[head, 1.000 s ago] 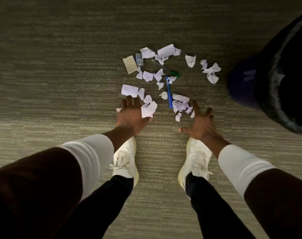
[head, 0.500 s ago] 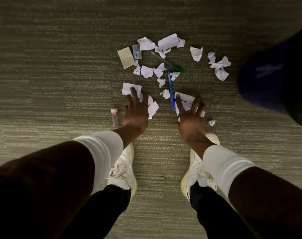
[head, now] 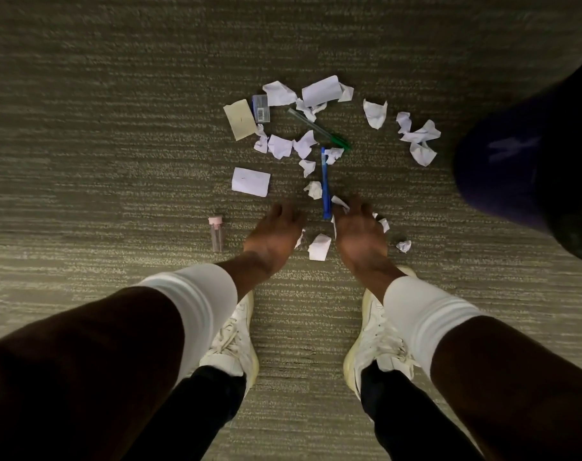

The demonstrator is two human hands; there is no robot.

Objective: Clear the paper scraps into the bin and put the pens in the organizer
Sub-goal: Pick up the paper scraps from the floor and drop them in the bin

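head view: crumpled white scraps, ribbed carpet

The carpet is grey-olive with thin pale stripes. The scraps are white, one between the two hands and more beyond the fingers. Touching the right fingers lies a blue pen; further out is a pen with a clear body and a green end. A beige card is far from the left fingers. Left of them, a clear tube has a pink cap. Sleeves and shoes are white, the bin dark purple.
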